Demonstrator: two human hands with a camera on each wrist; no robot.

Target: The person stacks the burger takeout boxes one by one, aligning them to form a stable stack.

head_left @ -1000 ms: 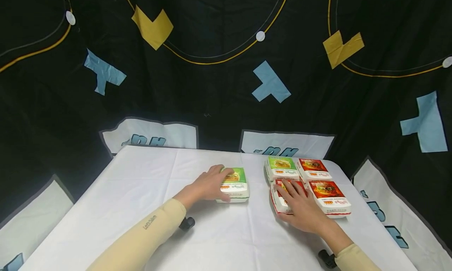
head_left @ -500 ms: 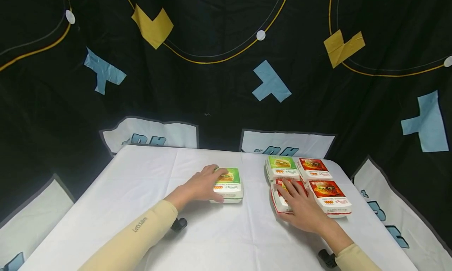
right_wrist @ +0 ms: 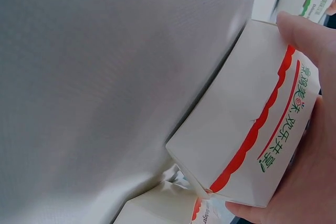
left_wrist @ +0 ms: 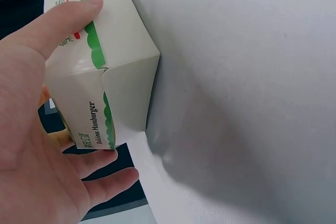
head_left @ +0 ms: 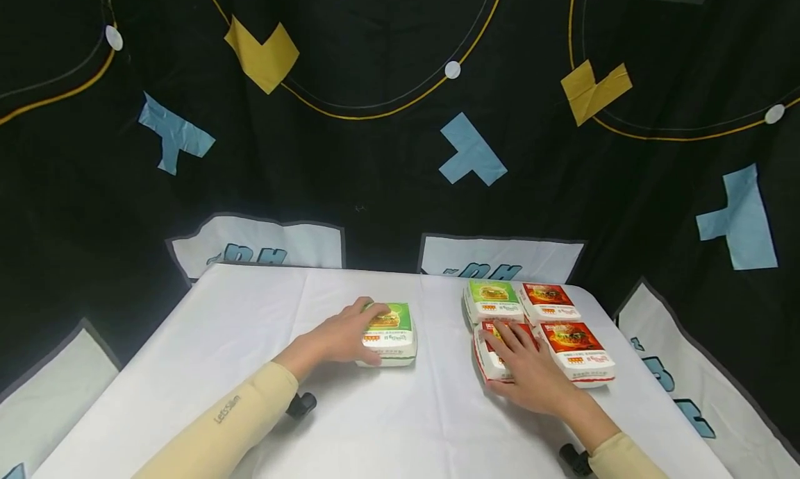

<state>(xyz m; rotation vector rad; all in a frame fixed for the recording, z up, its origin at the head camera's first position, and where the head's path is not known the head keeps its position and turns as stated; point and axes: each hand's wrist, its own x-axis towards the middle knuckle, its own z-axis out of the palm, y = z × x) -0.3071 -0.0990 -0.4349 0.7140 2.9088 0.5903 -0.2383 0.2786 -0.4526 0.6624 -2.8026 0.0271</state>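
Observation:
My left hand [head_left: 342, 334] grips a green-and-white hamburger box [head_left: 390, 339] by its left part, apart from the other boxes. In the left wrist view its thumb presses the side of the green-trimmed box [left_wrist: 123, 40], with the fingers around the far edge. On the right, my right hand [head_left: 531, 371] holds a red-and-white hamburger box [head_left: 490, 357], fingers spread over its top. The right wrist view shows the thumb at one end of this red-trimmed box [right_wrist: 231, 114] and a fingertip at the other.
A green box [head_left: 494, 300] stands behind the held red one. Two more red boxes, one behind [head_left: 550, 302] and one in front [head_left: 575, 353], stand to its right. All sit on a white-covered table [head_left: 400, 430], before a black curtain [head_left: 375, 173].
My left hand has slid left with the green hamburger box, widening the gap to the other boxes. My right hand stays on the red box. The head view has shifted slightly.

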